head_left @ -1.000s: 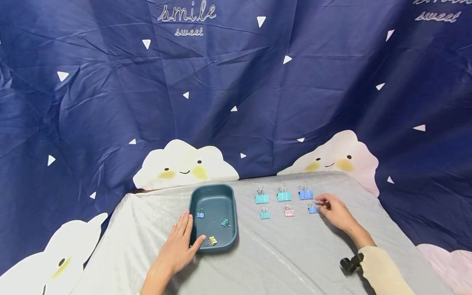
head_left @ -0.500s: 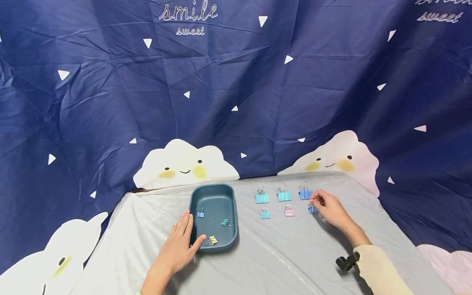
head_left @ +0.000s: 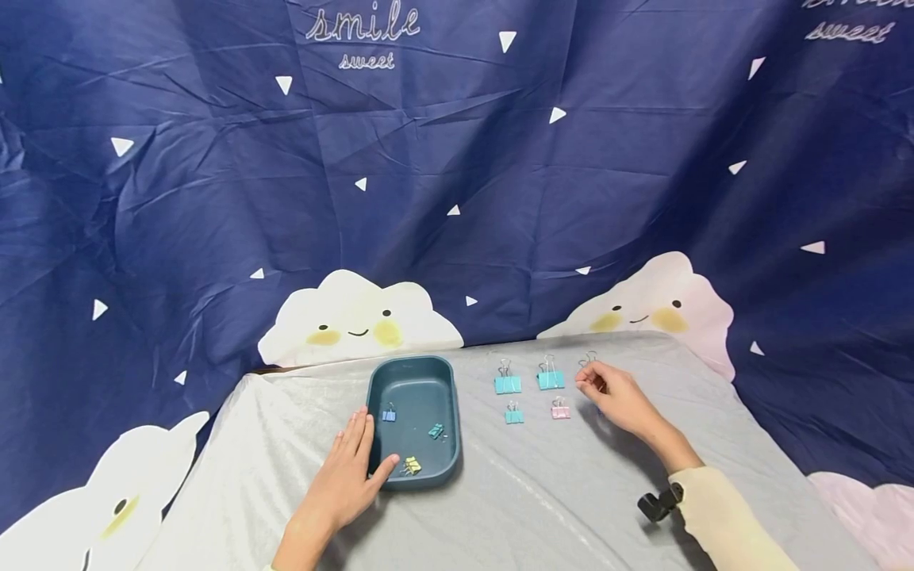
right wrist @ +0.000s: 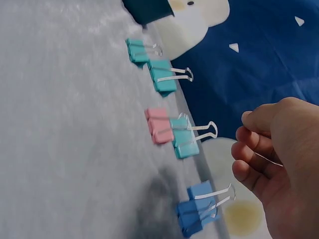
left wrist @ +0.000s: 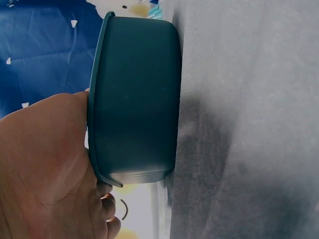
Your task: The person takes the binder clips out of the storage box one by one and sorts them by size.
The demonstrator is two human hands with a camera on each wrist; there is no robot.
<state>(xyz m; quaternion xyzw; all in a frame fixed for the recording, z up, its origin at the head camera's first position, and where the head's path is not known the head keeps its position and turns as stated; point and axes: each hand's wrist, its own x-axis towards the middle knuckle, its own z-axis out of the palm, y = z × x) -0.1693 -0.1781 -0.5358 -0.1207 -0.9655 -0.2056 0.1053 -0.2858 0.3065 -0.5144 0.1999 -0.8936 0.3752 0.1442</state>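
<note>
The left hand lies with thumb spread from straight fingers along the left and near rim of a teal tray. Fingertips curled together, the right hand hovers near two blue binder clips on the tabletop.

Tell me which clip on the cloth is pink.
The pink clip, directly right of the small teal clip in the nearer row; the others on the grey cloth are teal or blue.

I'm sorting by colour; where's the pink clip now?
In the head view, right of centre: the pink clip is just right of the small turquoise clip, on grey cloth.
</note>
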